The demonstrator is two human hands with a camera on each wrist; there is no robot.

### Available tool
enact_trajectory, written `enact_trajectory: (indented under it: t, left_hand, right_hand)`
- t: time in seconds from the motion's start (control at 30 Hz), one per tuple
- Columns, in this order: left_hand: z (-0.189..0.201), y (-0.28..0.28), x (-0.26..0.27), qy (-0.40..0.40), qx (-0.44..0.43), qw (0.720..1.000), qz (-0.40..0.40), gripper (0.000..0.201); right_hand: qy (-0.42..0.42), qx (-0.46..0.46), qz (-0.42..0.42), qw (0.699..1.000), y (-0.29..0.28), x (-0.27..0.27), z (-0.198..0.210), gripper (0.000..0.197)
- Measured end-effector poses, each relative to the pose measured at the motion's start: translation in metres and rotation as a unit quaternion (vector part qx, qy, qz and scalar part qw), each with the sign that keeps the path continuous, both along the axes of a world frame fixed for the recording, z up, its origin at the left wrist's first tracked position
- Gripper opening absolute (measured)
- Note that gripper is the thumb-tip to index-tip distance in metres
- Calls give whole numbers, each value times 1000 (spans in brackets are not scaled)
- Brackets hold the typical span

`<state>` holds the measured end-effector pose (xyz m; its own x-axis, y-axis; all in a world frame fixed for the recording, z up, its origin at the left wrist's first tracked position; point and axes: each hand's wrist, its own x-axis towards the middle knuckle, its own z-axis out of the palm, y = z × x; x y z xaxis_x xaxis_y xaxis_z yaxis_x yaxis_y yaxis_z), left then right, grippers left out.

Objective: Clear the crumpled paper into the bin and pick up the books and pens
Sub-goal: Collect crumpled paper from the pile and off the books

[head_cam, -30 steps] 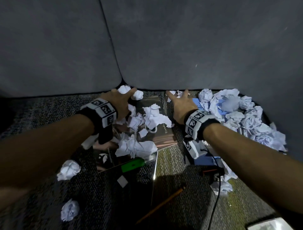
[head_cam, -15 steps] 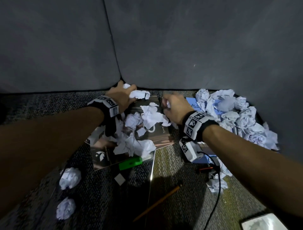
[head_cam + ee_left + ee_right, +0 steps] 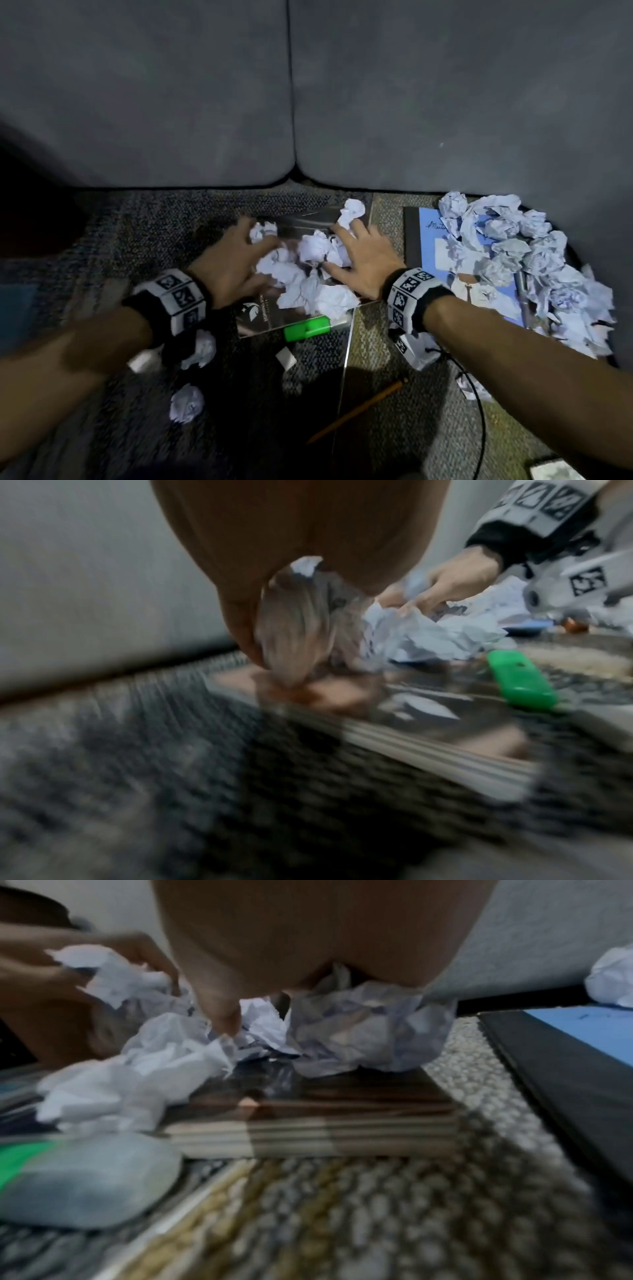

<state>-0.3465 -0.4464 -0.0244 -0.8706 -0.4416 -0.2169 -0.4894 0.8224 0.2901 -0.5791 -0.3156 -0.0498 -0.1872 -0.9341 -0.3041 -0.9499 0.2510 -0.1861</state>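
**Both hands in the paper heap on the dark book**

Against the back, a grey sofa [image 3: 445,96], its two cushions meeting at a seam. Below it, a speckled carpet [image 3: 144,219] under everything else. To the right, a bin [image 3: 582,260] heaped with crumpled paper, partly over a blue notebook [image 3: 416,240]. In the middle, flat on the carpet, a dark glossy book [image 3: 260,317], carrying a pile of crumpled paper [image 3: 308,274]. Left hand [image 3: 233,267] on the pile's left side, fingers curled round a wad; blurred in the left wrist view. Right hand [image 3: 366,263] on the pile's right side, fingers spread over the paper and bent into it, thumb low by the cover; a firm grip not to be told. At the book's near edge, a green highlighter [image 3: 306,329]. Nearer on the carpet, a pencil [image 3: 356,411] lying slantwise, two loose paper balls [image 3: 186,404] left of it, and a small white scrap [image 3: 286,358] between.
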Motion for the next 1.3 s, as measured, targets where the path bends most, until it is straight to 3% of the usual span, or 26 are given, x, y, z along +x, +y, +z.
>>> enact_trajectory:
  t: [0.2, 0.4, 0.53, 0.6, 0.7, 0.8, 0.9, 1.07, 1.3]
  left_hand:
    - [-27, 28, -32, 81, 65, 995, -8, 55]
    - [-29, 35, -44, 107, 54, 993, 8, 56]
    - [-38, 31, -46, 81, 50, 995, -15, 54]
    - [-33, 31, -47, 87, 52, 994, -34, 51]
    - [-29, 32, -40, 130, 46, 988, -62, 42]
    - [-37, 32, -32, 124, 31, 986, -104, 48]
    - [-44, 34, -34, 113, 7, 985, -130, 49]
    - [-43, 36, -43, 63, -8, 995, -81, 70]
    - [-33, 35, -53, -19, -18, 999, -41, 74]
  right_hand:
    - [-22, 14, 36, 999, 19, 10, 20, 80]
    - [23, -125, -43, 991, 19, -22, 38, 72]
    - [-65, -10, -16, 998, -12, -42, 18, 97]
    - [-65, 36, 26, 997, -20, -37, 15, 101]
    - [-48, 42, 69, 996, -6, -17, 11, 102]
    - [-12, 16, 103, 994, 20, 0, 3, 101]
    - [54, -31, 121, 991, 32, 8, -7, 86]
    - [99, -86, 55, 990, 33, 14, -15, 44]
    - [77, -114, 86, 987, 32, 9, -12, 25]
